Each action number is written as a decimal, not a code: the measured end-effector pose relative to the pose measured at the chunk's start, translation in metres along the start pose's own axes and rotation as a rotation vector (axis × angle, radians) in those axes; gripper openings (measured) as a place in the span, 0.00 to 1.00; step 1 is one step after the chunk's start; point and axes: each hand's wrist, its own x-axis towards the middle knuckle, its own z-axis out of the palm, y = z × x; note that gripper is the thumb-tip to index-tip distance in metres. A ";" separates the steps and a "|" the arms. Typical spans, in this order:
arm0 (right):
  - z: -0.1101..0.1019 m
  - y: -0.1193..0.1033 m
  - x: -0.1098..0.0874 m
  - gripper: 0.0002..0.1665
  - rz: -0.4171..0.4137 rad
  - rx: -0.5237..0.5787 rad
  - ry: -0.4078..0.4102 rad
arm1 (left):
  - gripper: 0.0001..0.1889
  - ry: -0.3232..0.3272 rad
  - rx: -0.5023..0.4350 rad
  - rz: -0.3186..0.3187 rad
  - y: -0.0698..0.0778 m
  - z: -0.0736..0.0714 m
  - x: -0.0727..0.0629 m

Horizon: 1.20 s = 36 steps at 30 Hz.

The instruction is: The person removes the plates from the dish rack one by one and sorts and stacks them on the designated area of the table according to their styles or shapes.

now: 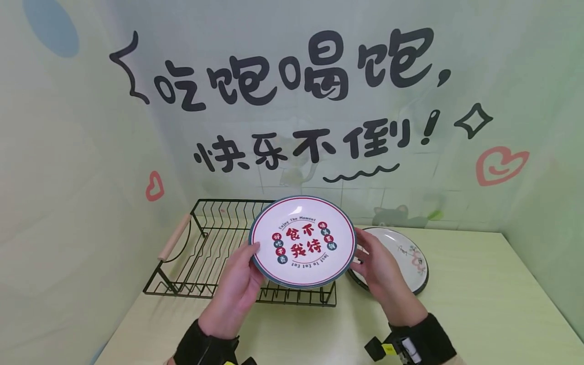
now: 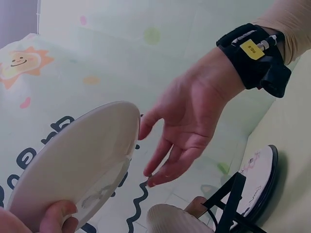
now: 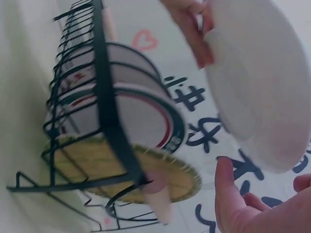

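Note:
A round white plate (image 1: 303, 271) with a blue-green rim, red ring and printed lettering is held up, face tilted toward the head camera. My left hand (image 1: 237, 279) grips its left edge, thumb at the front rim and fingers underneath. At the plate's other side is my right hand (image 1: 382, 271), fingers loosely spread. Both wrist views show the right hand (image 2: 194, 111) close to the rim but not gripping it; whether the thumb touches is unclear. The plate's plain white underside (image 3: 267, 92) faces the right wrist camera.
Behind the held plate stands a black wire dish rack (image 1: 201, 258) with wooden handles. A rimmed plate (image 3: 136, 119) and a yellowish leaf-patterned plate (image 3: 165, 174) stand in it. On the table (image 1: 483, 304), a dark-rimmed floral plate (image 1: 401, 253) lies behind my right hand.

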 end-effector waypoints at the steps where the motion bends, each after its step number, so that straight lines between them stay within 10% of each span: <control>1: 0.000 -0.003 -0.003 0.24 0.004 0.031 -0.033 | 0.24 -0.003 -0.010 -0.001 -0.002 0.001 0.000; 17: -0.007 -0.018 -0.032 0.27 0.052 0.108 -0.201 | 0.24 -0.115 -0.014 -0.059 -0.006 0.006 -0.003; 26: -0.011 -0.018 -0.037 0.28 0.076 0.171 -0.192 | 0.24 -0.246 0.173 -0.085 0.007 -0.005 -0.007; 30: -0.016 -0.016 -0.035 0.28 0.068 0.190 -0.180 | 0.27 -0.274 0.279 -0.049 0.013 -0.015 -0.007; 36: -0.027 -0.016 -0.033 0.24 0.036 0.274 -0.155 | 0.30 -0.147 0.427 0.107 0.030 -0.038 -0.003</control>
